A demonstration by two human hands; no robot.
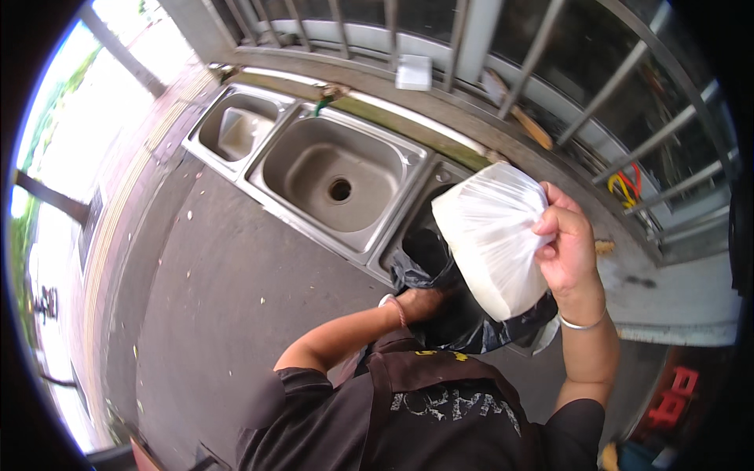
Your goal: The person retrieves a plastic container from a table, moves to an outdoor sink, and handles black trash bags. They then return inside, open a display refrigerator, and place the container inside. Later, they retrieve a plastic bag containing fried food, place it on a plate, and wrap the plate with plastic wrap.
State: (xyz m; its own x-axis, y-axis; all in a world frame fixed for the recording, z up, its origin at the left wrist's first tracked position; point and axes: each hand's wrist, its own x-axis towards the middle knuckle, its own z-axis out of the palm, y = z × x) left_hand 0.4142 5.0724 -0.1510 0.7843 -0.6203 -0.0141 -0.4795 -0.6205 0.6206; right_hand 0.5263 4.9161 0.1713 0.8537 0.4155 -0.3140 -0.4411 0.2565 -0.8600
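My right hand [565, 241] pinches the gathered neck of a white plastic bag [495, 235], holding it up in front of me. The bag is bulging, and its contents are hidden by the pale plastic. Below it, at the near edge of the right-hand sink, is a crumpled black plastic bag [465, 324]. My left hand [424, 303] grips the black bag at its left side, with its fingertips lost in the dark folds. The white bag covers part of the black one and much of the right-hand sink.
A stainless steel middle sink [330, 176] shows its drain hole. The left sink [235, 94] has a white block-like container [238, 126] in it. Behind runs a white pipe [418, 118] with a green-handled tap [323, 106]. Metal window bars [536, 59] and a white box [413, 72] stand beyond.
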